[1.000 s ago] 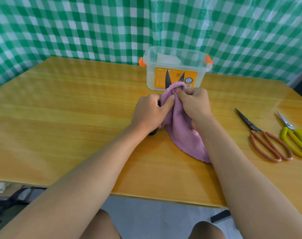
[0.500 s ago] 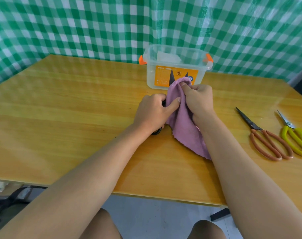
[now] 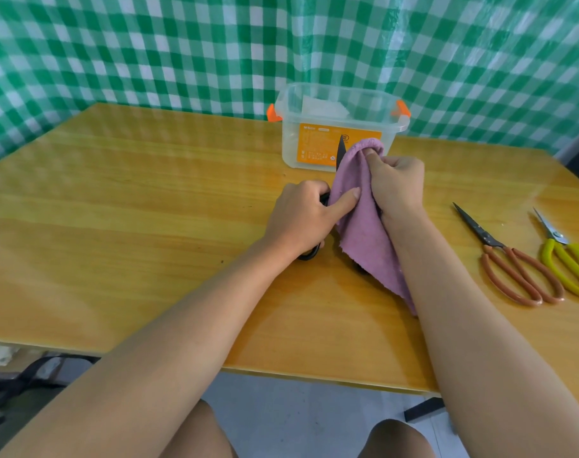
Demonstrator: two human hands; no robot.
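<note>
**Mia:** What is the left hand [image 3: 301, 219] doing?

**Ben:** Its fingers are curled round the handles of the black metal scissors [image 3: 340, 153], low on the shiny yellow wooden table [image 3: 116, 226]. Its thumb presses the soft purple cloth [image 3: 364, 233].

**Mia:** And the right hand [image 3: 397, 186]?

**Ben:** A bit farther away, its fingers are bunched tight. They pinch the cloth over one blade. The other sharp tip pokes up bare.

**Mia:** Could it hurt?

**Ben:** I think so. If the cloth slips, or the blades snap together, a finger could get cut. A hard push could also bump the see-through plastic box [image 3: 294, 143] just behind.
</note>
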